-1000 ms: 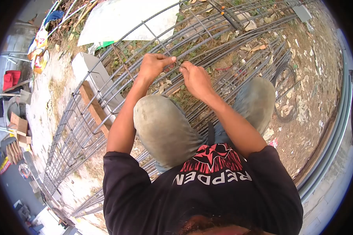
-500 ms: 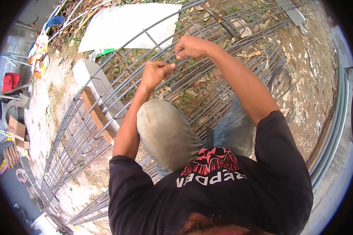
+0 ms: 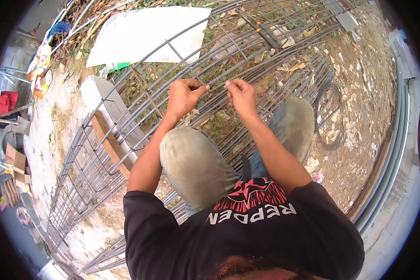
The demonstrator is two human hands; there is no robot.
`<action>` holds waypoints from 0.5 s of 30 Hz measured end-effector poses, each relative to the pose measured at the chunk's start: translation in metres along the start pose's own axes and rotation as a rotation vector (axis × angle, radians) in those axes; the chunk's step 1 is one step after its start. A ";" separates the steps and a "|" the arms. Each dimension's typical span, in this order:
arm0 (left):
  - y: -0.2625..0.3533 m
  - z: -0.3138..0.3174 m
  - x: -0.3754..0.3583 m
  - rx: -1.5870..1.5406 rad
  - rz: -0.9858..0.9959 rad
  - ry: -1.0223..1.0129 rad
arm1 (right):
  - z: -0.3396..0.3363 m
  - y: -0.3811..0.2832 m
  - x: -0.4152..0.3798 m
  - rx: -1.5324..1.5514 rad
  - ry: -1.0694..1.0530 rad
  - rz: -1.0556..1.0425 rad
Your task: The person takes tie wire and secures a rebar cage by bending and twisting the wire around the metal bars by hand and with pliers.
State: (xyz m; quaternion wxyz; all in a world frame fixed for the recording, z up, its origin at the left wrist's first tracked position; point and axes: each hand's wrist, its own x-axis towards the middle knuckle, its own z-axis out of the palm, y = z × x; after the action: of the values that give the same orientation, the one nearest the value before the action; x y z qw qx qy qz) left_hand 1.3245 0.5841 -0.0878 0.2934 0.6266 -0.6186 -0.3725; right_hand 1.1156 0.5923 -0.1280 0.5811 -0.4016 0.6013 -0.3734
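Observation:
My left hand [image 3: 185, 97] is closed in a pinch beside the long bars of a steel rebar cage [image 3: 149, 99]. Facing it a short gap away, my right hand [image 3: 242, 98] also has its fingertips pressed together, above the loose steel rods. Anything between the fingertips of either hand is too thin to make out. Past my right hand, a dark hand tool with orange marks [image 3: 268, 36] rests on the cage bars. To the right of my knee lies a coil of thin wire [image 3: 330, 140].
A white sheet [image 3: 144, 35] lies behind the cage. At the left, a pale block [image 3: 108, 95] and a wooden plank [image 3: 108, 140] sit under the bars. Long grey pipes [image 3: 391, 170] run along the right side. Cardboard boxes [image 3: 16, 161] stand far left.
My right hand has come down and turned, from reaching over the cage bars to pointing up beside my left hand. The left hand stays near the same bar. My right knee shows more.

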 end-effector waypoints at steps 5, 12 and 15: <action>0.003 0.000 0.001 0.046 0.009 -0.006 | 0.029 0.008 0.000 0.660 -0.223 0.205; 0.004 -0.001 -0.001 0.057 0.070 0.019 | 0.018 0.003 -0.002 -0.817 0.063 -0.515; -0.004 0.001 -0.004 0.061 0.159 0.019 | 0.007 -0.017 -0.024 -0.847 -0.103 -0.397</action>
State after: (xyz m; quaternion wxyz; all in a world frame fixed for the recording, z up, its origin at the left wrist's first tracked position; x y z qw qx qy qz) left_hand 1.3260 0.5882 -0.0907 0.3087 0.5875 -0.6746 -0.3232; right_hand 1.1234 0.6077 -0.1036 0.3122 -0.7287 0.5827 -0.1787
